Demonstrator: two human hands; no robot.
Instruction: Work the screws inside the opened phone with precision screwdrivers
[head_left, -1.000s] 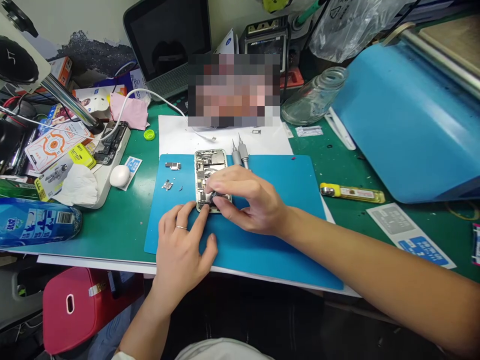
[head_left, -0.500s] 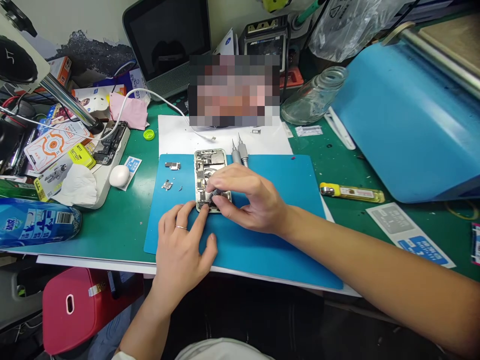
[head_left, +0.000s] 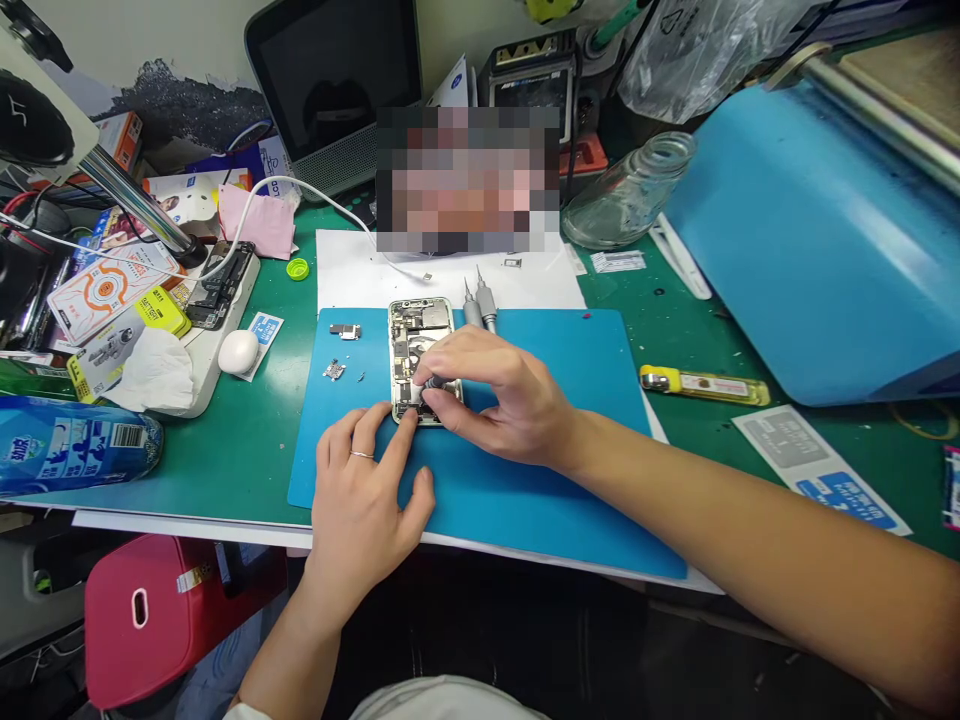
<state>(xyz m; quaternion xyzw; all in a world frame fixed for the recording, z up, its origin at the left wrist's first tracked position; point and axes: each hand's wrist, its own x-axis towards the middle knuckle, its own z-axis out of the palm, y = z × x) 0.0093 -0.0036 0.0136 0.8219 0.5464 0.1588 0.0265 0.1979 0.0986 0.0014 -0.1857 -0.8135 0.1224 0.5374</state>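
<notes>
Blue mat (head_left: 574, 350) on green counter (head_left: 247, 455), black monitor (head_left: 337, 80) behind; right hand (head_left: 502, 390) pinches a dark tool (head_left: 433, 382) over the opened phone (head_left: 421, 335), left hand (head_left: 371, 490) spreads at its edge!

From the phone (head_left: 403, 347), the left hand (head_left: 371, 485) blocks 7 o'clock and the right hand (head_left: 510, 398), pinching a driver (head_left: 433, 383), blocks 4, its forearm barring the way farther out. Bare mat (head_left: 570, 350) leaves a gap between the hands at 5:30 and wider room beyond the right one at 3. Two grey drivers (head_left: 487, 306) obstruct 1:30, loose parts (head_left: 347, 332) 9:30. Open counter (head_left: 255, 455) runs at 8, toward the bottle (head_left: 79, 445).
</notes>
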